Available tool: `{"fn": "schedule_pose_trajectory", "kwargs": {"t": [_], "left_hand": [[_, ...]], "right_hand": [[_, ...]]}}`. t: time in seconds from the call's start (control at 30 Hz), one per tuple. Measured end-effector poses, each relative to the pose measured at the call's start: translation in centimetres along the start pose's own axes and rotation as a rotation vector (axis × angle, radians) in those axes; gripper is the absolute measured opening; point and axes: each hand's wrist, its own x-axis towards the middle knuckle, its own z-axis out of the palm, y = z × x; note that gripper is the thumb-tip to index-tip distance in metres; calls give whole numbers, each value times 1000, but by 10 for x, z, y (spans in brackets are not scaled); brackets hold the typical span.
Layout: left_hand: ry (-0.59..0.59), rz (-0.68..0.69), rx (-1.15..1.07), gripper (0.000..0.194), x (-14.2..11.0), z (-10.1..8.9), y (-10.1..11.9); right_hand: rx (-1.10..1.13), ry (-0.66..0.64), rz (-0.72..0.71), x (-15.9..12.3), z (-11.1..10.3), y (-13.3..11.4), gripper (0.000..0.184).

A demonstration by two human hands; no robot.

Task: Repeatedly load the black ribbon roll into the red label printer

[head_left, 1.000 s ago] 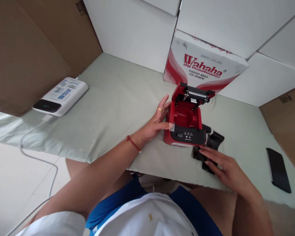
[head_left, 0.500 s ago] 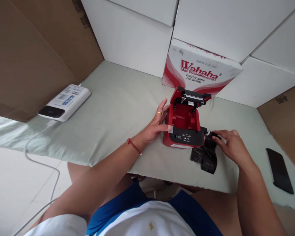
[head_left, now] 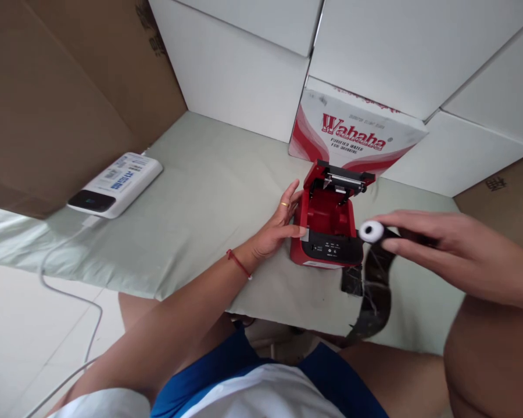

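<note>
**Roll lifted beside the open red printer**

The left hand [head_left: 275, 227] lay against the left side of a small red printer [head_left: 326, 232], fingers spread and loosely open, the thumb touching the front corner by the black control panel; it steadied the case and gripped nothing. The printer stood on the pale green desk [head_left: 209, 191] with its lid [head_left: 337, 176] tilted up and back, so the red paper bay showed open.

The right hand [head_left: 436, 244] hovered just to the right of the printer, raised off the desk. Its fingers and thumb were pinched closed on a small roll [head_left: 371, 231], whose white end faced the camera. A dark, shiny strip [head_left: 375, 290] hung down from the roll, trailing over the front edge of the desk; another dark piece lay on the desk just in front of the printer.

Behind the printer a red and white Wahaha carton [head_left: 353, 130] leaned against white boxes. Well apart to the left, a white device [head_left: 115, 184] with a cable [head_left: 70, 284] rested near the desk's edge.
</note>
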Motion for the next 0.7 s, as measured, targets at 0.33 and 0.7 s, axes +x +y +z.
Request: {"fn": "schedule_pose_trajectory", "kwargs": {"t": [0.33, 0.7], "left_hand": [[-16, 33, 24, 124, 1, -1, -6], [-22, 2, 23, 126, 2, -1, -4]], "right_hand": [[-418, -252, 76, 104, 56, -4, 19], [-319, -259, 16, 104, 78, 10, 29]]}}
